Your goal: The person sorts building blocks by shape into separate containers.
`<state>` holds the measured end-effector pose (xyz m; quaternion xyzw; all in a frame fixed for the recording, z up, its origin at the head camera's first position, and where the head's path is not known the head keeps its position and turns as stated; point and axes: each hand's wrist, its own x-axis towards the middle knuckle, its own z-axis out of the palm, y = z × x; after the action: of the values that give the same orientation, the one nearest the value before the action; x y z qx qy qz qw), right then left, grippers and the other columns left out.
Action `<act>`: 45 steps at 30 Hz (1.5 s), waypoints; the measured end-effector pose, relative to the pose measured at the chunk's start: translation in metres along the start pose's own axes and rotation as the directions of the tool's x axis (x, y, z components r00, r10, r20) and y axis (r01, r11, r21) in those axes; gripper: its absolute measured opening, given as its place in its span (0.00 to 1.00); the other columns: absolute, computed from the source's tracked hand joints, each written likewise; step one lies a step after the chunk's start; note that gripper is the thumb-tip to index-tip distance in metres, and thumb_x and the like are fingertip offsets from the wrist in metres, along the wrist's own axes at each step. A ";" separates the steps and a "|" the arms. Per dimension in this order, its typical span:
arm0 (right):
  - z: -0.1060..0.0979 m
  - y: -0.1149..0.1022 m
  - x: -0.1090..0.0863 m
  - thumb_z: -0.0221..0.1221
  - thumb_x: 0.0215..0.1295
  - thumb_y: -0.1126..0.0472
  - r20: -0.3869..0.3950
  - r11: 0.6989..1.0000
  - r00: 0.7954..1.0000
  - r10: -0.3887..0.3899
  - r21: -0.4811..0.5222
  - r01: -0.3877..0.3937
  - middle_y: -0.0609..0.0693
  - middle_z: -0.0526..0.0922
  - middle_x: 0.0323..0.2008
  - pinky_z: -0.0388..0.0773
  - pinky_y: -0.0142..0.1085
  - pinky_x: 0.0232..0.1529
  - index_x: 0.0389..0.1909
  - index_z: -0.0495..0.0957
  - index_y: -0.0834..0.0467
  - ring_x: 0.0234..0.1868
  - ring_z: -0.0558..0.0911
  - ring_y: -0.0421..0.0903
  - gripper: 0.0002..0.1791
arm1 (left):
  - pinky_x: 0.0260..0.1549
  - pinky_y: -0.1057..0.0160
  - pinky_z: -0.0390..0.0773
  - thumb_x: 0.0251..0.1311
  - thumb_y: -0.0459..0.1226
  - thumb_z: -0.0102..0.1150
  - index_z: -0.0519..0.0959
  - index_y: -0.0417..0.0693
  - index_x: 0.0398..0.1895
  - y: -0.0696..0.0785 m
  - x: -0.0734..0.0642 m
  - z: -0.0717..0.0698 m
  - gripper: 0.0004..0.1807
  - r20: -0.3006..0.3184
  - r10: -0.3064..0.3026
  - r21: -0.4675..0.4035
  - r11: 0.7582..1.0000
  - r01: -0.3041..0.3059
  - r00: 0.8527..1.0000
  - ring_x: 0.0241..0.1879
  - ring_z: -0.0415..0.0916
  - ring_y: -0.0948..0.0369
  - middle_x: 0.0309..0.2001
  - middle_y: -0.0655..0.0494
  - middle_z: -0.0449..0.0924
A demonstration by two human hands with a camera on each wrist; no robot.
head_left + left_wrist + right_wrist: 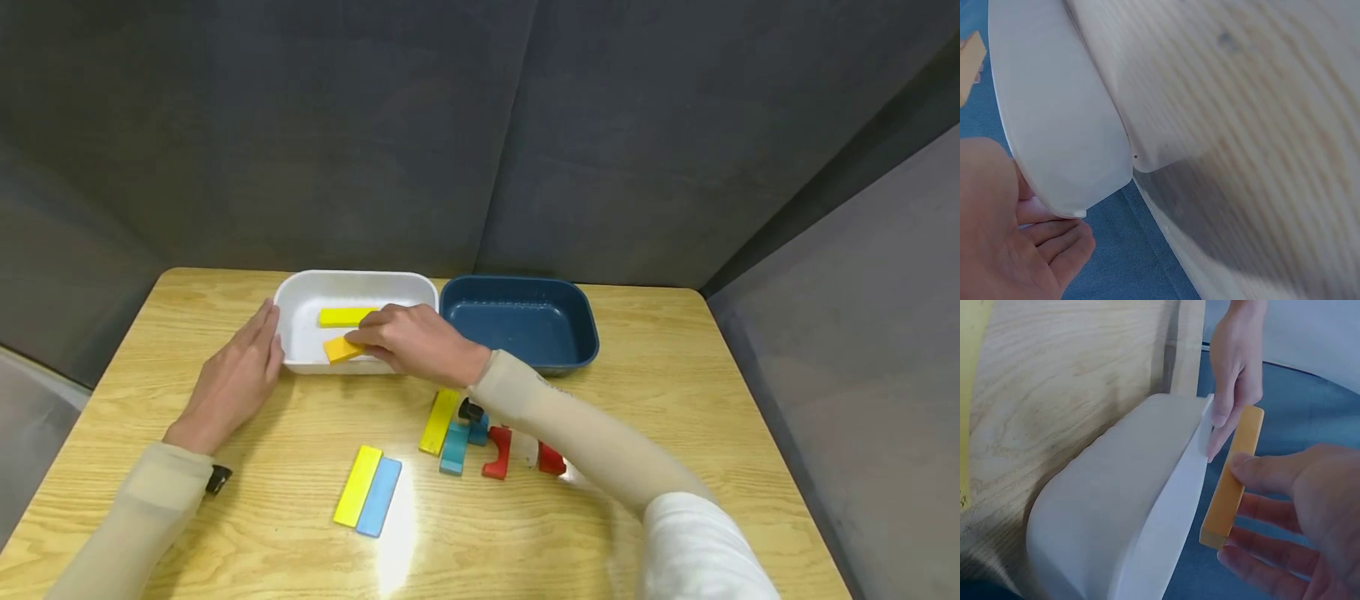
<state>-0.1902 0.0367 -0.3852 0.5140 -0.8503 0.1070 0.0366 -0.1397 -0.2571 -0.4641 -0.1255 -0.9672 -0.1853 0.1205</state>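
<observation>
My right hand (423, 342) pinches an orange wooden block (342, 349) over the white tub (352, 367). In the right wrist view the thumb presses the face of this orange block (1232, 478), with the fingers behind it. A yellow block (345, 317) lies in the tub, partly covered by the right hand. At the tub's left end, my left hand (238, 375) rests against the rim with its fingers extended. The left wrist view has this left hand (1029, 237) right at the rim of the white tub (1060, 112).
A dark blue tub (517, 325) stands right of the white one. Nearer on the table lie a yellow plank (357, 487), a light blue plank (378, 497), another yellow plank (438, 422), a teal block (454, 450) and red arch pieces (498, 452), some partly behind the right forearm.
</observation>
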 end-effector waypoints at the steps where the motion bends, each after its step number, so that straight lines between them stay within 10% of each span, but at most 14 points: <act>1: 0.001 0.001 0.001 0.66 0.77 0.55 0.007 1.000 1.000 0.011 0.004 -0.011 0.44 0.90 0.56 0.83 0.32 0.59 0.64 0.87 0.48 0.55 0.86 0.42 0.18 | 0.59 0.28 0.76 0.83 0.36 0.46 0.59 0.28 0.81 0.000 0.000 0.000 0.31 0.002 -0.001 -0.001 1.000 0.001 1.000 0.74 0.66 0.31 0.83 0.34 0.55; 16: 0.009 0.011 0.028 0.61 0.81 0.56 0.057 0.994 0.995 0.085 -0.074 -0.081 0.46 0.90 0.42 0.78 0.30 0.32 0.51 0.91 0.48 0.36 0.84 0.42 0.10 | 0.60 0.27 0.74 0.83 0.37 0.46 0.57 0.30 0.82 -0.004 -0.002 0.000 0.32 0.023 -0.021 -0.013 1.000 0.022 1.000 0.75 0.64 0.31 0.84 0.35 0.53; 45: 0.044 0.015 0.069 0.62 0.80 0.55 0.215 0.975 0.952 0.218 -0.080 -0.206 0.45 0.88 0.61 0.81 0.34 0.62 0.66 0.86 0.48 0.54 0.85 0.42 0.18 | 0.60 0.26 0.74 0.85 0.38 0.41 0.56 0.30 0.83 -0.005 -0.004 -0.001 0.31 0.039 -0.032 -0.005 0.999 0.032 0.999 0.75 0.63 0.30 0.84 0.36 0.51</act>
<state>-0.2337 -0.0265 -0.4179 0.4272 -0.9020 0.0280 -0.0559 -0.1369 -0.2625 -0.4661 -0.1138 -0.9707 -0.1873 0.0982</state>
